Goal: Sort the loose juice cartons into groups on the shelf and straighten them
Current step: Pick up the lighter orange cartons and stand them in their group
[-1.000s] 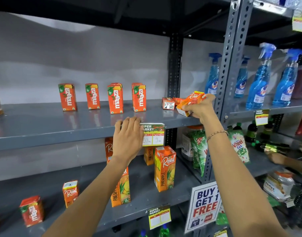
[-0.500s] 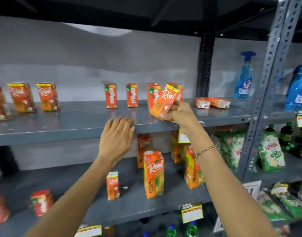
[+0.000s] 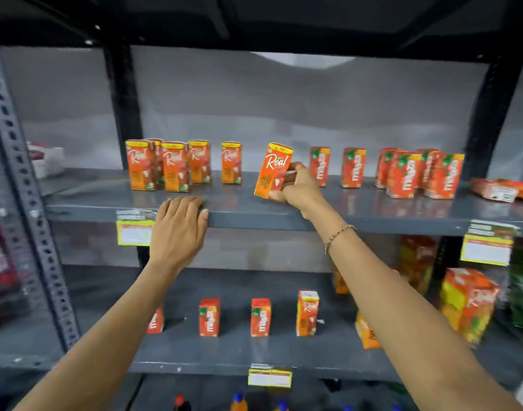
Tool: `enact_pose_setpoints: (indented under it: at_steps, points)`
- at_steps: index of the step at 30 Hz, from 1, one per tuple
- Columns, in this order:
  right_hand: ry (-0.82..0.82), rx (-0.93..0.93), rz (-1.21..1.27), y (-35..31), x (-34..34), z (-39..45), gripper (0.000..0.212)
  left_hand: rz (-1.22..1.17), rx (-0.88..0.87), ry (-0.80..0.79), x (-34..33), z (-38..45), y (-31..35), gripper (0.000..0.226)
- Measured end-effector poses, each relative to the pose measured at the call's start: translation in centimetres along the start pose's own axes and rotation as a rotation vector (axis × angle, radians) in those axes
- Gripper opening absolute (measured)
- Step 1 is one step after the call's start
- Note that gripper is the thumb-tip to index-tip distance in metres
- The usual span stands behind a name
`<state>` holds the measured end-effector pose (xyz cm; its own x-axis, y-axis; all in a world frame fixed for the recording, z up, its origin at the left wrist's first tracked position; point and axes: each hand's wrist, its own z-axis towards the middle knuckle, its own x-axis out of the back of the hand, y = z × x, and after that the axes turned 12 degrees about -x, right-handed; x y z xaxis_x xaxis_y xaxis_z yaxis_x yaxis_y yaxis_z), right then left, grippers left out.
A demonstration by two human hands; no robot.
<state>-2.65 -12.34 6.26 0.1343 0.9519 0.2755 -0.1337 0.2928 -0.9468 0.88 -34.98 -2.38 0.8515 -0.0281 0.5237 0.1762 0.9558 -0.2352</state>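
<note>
Right hand: gripping a Real carton from its right side, tilted, its lower corner at the shelf.
Left hand: open, flat on the shelf's front edge.
Real group: upright, left of the held carton.
Maaza cartons: upright, to its right.

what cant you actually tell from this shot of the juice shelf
- Head view: price tags on the shelf edge are blurred; print unreadable.
- Large cartons lower right are smeared by motion; flavour unclear.
- Lying cartons far right are cut by the frame edge; count unknown.
- Whether the Real carton in the right hand touches the shelf: unclear.
</note>
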Motion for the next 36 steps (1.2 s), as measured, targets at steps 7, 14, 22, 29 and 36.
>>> enact_pose_setpoints:
  at_steps: [7, 14, 22, 29, 36]
  points:
    - [0.01, 0.017, -0.12, -3.1, -7.4, 1.6, 0.061, 0.046, -0.032, 0.054, -0.3, -1.4, -4.3, 0.039]
    - [0.025, -0.001, -0.203, -4.2, -11.9, 3.2, 0.065, 0.061, -0.076, 0.119, -1.2, -1.5, -4.7, 0.037]
    - [0.044, -0.021, -0.228, -3.8, -12.7, 4.2, 0.067, 0.082, -0.027, 0.131, -2.1, -1.4, -4.3, 0.037]
    - [0.023, -0.001, -0.251, -3.6, -12.3, 4.1, 0.065, 0.066, -0.022, 0.129, -2.2, -1.5, -4.2, 0.037]
    - [0.001, -0.015, -0.205, -2.8, -10.7, 3.3, 0.062, 0.019, 0.05, 0.104, -1.4, -1.3, -3.5, 0.039]
